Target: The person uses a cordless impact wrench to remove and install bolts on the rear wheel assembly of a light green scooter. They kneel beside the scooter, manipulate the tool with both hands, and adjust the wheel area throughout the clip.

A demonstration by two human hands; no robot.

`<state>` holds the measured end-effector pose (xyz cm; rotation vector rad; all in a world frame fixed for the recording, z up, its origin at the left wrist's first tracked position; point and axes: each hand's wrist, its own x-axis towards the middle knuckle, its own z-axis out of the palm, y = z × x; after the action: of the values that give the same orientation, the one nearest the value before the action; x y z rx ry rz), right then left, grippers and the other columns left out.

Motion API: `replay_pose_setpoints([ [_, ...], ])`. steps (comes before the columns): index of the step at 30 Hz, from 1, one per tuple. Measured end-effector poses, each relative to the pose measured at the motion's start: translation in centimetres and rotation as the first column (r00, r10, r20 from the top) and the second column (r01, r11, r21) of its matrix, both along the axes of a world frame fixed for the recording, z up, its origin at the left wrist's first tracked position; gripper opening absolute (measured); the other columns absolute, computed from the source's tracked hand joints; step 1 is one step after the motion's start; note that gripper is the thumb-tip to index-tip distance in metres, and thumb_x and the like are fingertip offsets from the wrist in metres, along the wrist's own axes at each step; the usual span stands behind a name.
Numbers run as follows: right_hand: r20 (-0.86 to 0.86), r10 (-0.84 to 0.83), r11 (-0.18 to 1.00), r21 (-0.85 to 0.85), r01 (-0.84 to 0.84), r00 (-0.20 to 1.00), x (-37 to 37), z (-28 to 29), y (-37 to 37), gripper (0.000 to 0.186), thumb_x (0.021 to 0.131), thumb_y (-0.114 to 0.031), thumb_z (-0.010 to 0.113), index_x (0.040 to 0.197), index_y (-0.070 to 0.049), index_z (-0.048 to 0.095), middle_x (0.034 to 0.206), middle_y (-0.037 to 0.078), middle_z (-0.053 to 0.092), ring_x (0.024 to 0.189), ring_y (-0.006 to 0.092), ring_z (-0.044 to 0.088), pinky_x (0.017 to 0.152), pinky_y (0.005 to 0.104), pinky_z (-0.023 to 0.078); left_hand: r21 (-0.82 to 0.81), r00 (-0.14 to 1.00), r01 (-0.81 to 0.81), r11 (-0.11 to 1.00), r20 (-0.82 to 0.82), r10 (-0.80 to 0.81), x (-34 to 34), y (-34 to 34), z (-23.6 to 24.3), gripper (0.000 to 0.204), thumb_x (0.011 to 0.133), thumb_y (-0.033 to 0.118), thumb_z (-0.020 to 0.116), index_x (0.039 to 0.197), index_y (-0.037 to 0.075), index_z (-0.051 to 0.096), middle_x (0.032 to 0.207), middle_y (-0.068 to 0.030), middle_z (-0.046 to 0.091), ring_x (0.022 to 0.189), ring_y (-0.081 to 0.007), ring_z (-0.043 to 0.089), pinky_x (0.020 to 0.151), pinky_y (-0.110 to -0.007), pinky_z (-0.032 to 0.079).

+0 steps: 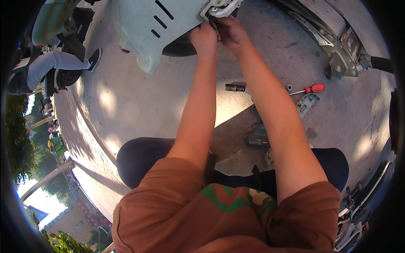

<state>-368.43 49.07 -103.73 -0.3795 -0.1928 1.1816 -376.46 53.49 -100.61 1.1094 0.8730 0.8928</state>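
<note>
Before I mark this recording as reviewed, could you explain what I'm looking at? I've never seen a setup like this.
There is no robot here: a person works bare-handed. The single picture comes from a wide fisheye camera on their head, looking down, so straight edges bend near the rim.

The left hand and right hand are close together at the edge of a pale panel with three slots. A small dark piece shows between them, but the grip is too hidden to tell what each holds.

On the ground lie a red-handled screwdriver and a pale plastic part. Another person's leg shows at the left.
</note>
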Motion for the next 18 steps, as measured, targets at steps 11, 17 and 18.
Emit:
replay_pose_setpoints([
  [11,-0.033,0.02,1.0,0.008,-0.02,0.999,1.3,-1.6,0.6,0.024,0.085,-0.003,0.065,0.108,-0.004,0.058,0.089,0.005,0.063,0.076,0.0175,0.06,0.059,0.0295,0.045,0.334,0.998,-0.041,0.942,0.06,0.023,0.7,-0.7,-1.1,0.02,0.093,0.016,0.062,0.083,-0.001,0.06,0.066,-0.0045,0.06,0.05,-0.0111,0.054,0.045,-0.026,0.041],
  [17,-0.001,-0.046,0.999,-0.023,0.046,0.999,-0.2,-1.2,1.6,0.023,0.085,-0.003,0.066,0.108,-0.002,0.059,0.09,0.009,0.064,0.073,0.0217,0.061,0.061,0.0349,0.049,0.555,0.931,-0.153,0.818,-0.196,0.308,-0.2,2.3,-5.8,0.028,0.095,0.028,0.054,0.08,0.005,0.058,0.061,-0.0027,0.054,0.044,-0.0101,0.047,0.04,-0.026,0.034],
  [18,-0.005,-0.051,0.998,-0.032,0.05,0.999,-0.6,-1.1,1.9,0.023,0.085,-0.003,0.066,0.107,-0.002,0.059,0.089,0.009,0.064,0.073,0.0221,0.061,0.061,0.0351,0.05,0.45,0.944,-0.197,0.871,-0.153,0.293,-0.6,2.7,-6.3,0.026,0.095,0.027,0.054,0.081,0.006,0.058,0.062,-0.0019,0.054,0.045,-0.0098,0.046,0.04,-0.026,0.034],
])
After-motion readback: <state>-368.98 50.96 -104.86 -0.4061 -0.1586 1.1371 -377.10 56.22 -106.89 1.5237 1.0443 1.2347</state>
